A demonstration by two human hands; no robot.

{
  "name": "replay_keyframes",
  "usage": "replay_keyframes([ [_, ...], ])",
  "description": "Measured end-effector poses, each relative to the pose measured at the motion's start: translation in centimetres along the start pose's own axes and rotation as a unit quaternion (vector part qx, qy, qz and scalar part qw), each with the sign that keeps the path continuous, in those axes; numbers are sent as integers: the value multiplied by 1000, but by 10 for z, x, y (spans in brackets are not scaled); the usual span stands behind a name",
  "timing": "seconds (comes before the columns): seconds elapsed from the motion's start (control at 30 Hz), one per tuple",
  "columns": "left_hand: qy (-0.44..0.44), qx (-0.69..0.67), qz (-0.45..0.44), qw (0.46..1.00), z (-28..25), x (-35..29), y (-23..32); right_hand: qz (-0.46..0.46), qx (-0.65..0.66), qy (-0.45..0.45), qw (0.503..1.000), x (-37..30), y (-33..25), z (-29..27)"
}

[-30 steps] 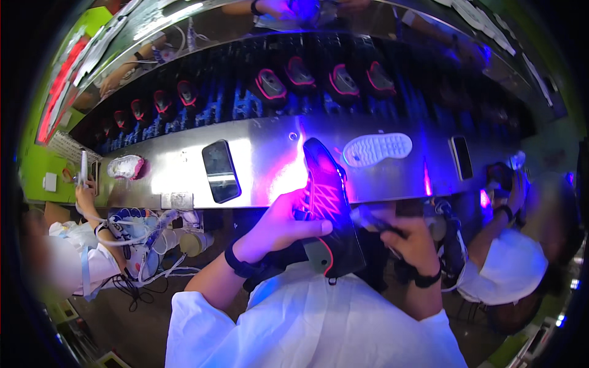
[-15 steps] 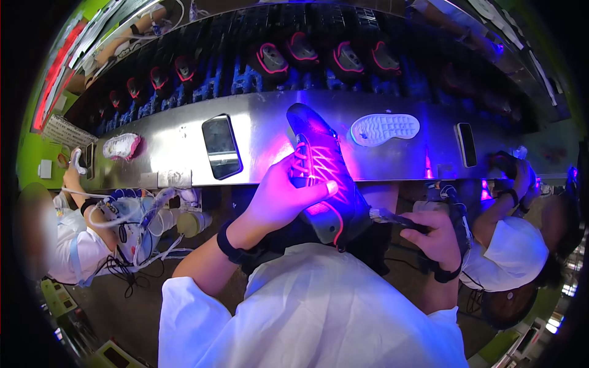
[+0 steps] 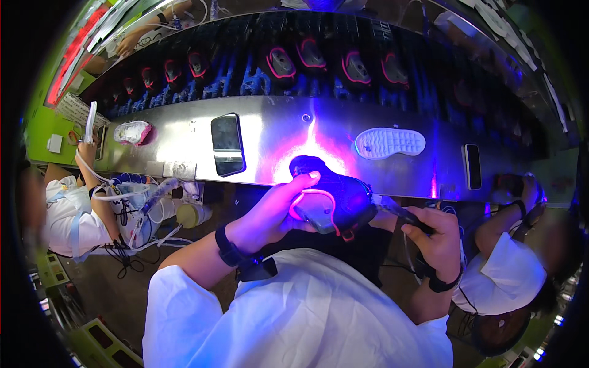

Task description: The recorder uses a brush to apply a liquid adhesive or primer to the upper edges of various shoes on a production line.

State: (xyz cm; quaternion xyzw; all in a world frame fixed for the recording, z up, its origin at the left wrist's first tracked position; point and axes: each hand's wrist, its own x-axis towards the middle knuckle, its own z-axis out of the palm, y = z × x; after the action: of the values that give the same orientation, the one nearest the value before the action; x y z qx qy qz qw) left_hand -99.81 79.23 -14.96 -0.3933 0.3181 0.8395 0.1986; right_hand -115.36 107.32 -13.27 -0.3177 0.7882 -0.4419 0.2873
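A dark shoe upper (image 3: 350, 195) with a pink-edged heel opening is in my left hand (image 3: 276, 207), just off the front edge of the metal bench (image 3: 184, 138). My left thumb lies along its upper side, and the fingers underneath are partly hidden. The shoe's toe points away from me and its opening faces me. My right hand (image 3: 438, 240) is closed around a dark-handled brush (image 3: 402, 213). At the shoe's lower right edge, the brush's pale tip meets or nearly meets it. Purple-pink light falls on the shoe and the bench behind.
On the bench lie a white sole (image 3: 390, 143), a dark phone (image 3: 227, 146), another phone (image 3: 472, 167) and a white-and-pink shoe part (image 3: 132, 132). Behind runs a dark conveyor (image 3: 239, 58) carrying several pink-trimmed shoes. Co-workers sit on the left (image 3: 73, 214) and right (image 3: 500, 257).
My left hand has turned the shoe from its laced face to its heel opening and brought it closer. The brush has moved up slightly with my right hand, staying by the shoe's edge.
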Motion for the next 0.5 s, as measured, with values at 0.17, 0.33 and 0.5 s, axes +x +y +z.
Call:
replay_keyframes([
  [0.17,-85,-124,-8,989,4,-3,-3,6,-1,-24,1000,17,2,-7],
  [0.33,-42,-288,-141,946,-11,2,-10,-49,-12,-28,998,34,-1,-8],
  [0.5,-151,-442,-237,852,-32,13,-25,-63,-25,-25,997,42,11,13],
])
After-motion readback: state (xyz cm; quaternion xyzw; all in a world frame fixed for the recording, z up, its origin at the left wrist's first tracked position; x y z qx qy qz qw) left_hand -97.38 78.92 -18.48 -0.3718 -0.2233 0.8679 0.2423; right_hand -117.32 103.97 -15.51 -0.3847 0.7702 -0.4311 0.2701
